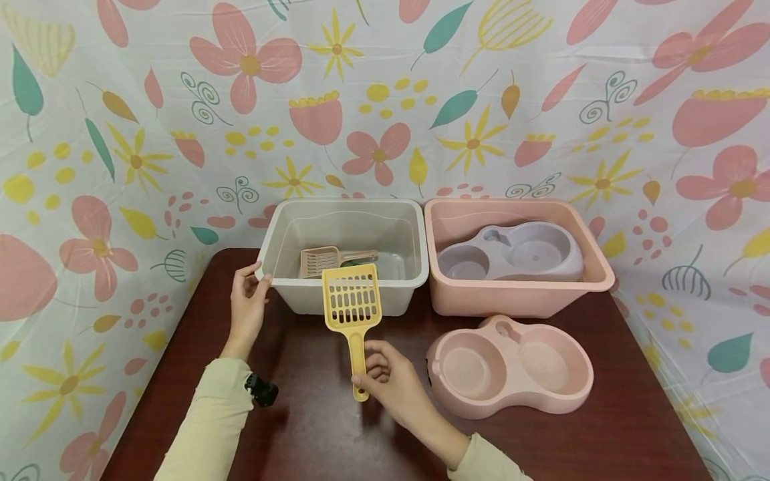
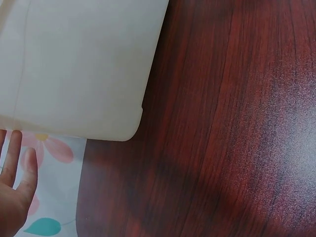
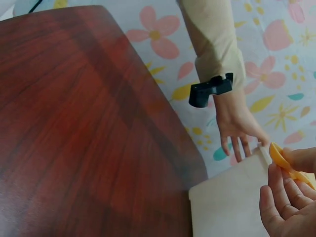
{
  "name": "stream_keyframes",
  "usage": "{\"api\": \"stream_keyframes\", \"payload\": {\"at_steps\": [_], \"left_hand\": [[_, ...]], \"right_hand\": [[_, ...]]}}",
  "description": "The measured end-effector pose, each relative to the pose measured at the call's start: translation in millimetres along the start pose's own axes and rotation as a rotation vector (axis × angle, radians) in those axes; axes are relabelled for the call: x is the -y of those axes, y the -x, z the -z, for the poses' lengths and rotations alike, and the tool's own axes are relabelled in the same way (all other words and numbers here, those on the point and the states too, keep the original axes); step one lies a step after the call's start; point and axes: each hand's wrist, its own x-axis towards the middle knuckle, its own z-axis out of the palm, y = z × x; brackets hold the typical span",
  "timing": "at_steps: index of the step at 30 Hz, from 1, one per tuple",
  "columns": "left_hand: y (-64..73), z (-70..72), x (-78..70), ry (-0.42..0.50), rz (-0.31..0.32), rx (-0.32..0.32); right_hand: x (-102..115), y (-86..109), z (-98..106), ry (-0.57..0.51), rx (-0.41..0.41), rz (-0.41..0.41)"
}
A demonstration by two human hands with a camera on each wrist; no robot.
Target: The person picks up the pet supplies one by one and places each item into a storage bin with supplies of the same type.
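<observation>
Only the head view shows the beige scoop (image 1: 334,259) inside the grey bin (image 1: 307,297), the lavender double bowl (image 1: 496,251) in the pink bin (image 1: 511,298) and the pink double bowl (image 1: 516,374) on the tabletop (image 1: 301,434). The right hand (image 1: 392,384) pinches the handle of the yellow scoop (image 1: 357,351) (its slotted head overlaps the grey bin's near rim). The left hand (image 1: 248,304), fingers nearly straight in the right wrist view, touches that bin's corner.
</observation>
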Motion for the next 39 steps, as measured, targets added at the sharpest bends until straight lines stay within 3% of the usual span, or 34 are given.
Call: {"api": "stream_keyframes", "payload": {"at_steps": [11, 19, 39], "left_hand": [[-0.6, -0.3, -0.6, -0.001, 0.012, 0.012], [-1.4, -1.5, -1.5, 0.004, 0.010, 0.008], [-1.5, 0.2, 1.1, 0.014, 0.006, 0.004]], "right_hand": [[14, -13.9, 4, 0.019, -0.039, 0.032], [28, -24.7, 8, -0.019, -0.019, 0.017], [53, -62.5, 27, 0.114, -0.011, 0.066]]}}
